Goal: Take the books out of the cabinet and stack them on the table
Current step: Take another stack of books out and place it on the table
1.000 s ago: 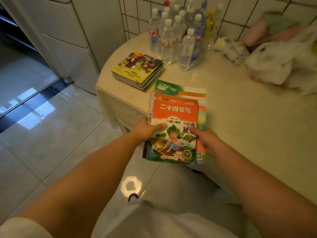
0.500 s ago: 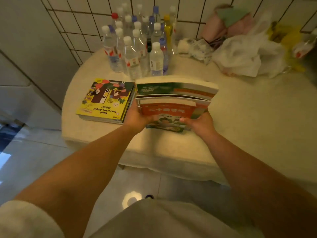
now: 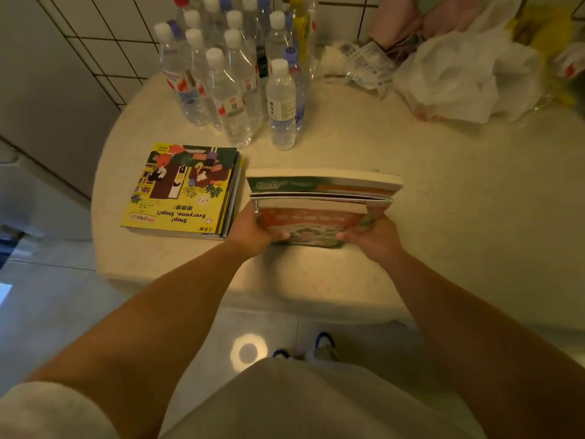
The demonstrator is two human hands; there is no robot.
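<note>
From the head camera, both bare hands hold 1 bundle of paperback books above the round cream speckled table. The left hand is closed around the bundle's near left corner, thumb on the orange illustrated cover, fingers hidden beneath. The right hand is closed on the near right corner in the same way. The bundle tilts so its far edges face the camera: a thick book with a green and orange cover lies at the far side, thinner ones nearer the hands. Whether its underside touches the table cannot be told.

Just beside the bundle, on its left, a flat stack of thin books rests on the table, topped by a yellow picture book printed "Stop! Everyone, Stop!!", upside down to the camera. The 2 groups are close but apart.

Behind them a cluster of clear plastic water bottles with white caps stands upright near the white tiled wall. At the far right of the table lie crumpled white plastic bags. Below the table edge, a pale tiled floor and the tips of blue-trimmed shoes show.
</note>
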